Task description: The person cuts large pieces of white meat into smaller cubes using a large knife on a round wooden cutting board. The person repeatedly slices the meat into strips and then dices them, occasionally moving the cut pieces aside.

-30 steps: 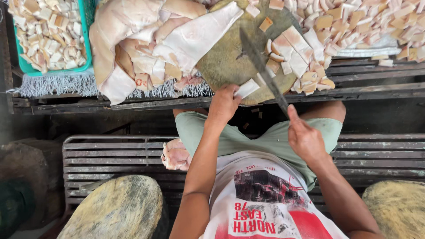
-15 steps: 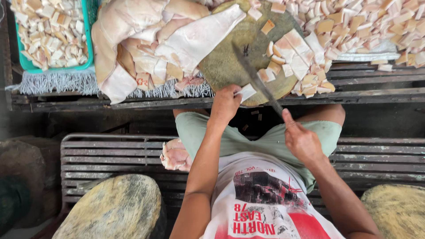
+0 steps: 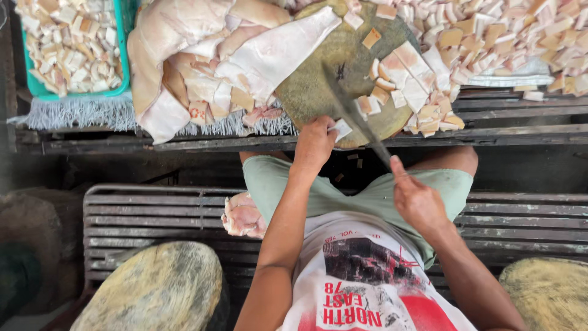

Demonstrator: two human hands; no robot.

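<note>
My right hand [image 3: 418, 199] grips the handle of a long dark cleaver [image 3: 352, 109], its blade lying across a round wooden chopping block [image 3: 318, 86]. My left hand [image 3: 315, 144] pinches a small pale piece of fatty meat [image 3: 340, 129] at the block's near edge, right beside the blade. Cut pale cubes [image 3: 407, 86] lie on the right side of the block. Large uncut slabs of pale skin and fat [image 3: 233, 55] are heaped to the left of the block.
A teal basket [image 3: 67, 49] full of cut cubes stands at the far left. More cubes [image 3: 508, 37] are piled at the far right. I sit on a slatted bench [image 3: 147, 211] with a meat lump [image 3: 244, 214] beside my thigh. Two other round blocks [image 3: 153, 291] flank me.
The cleaver has come down from a raised tilt toward the block's near edge. My left hand stays at the edge with the small piece.
</note>
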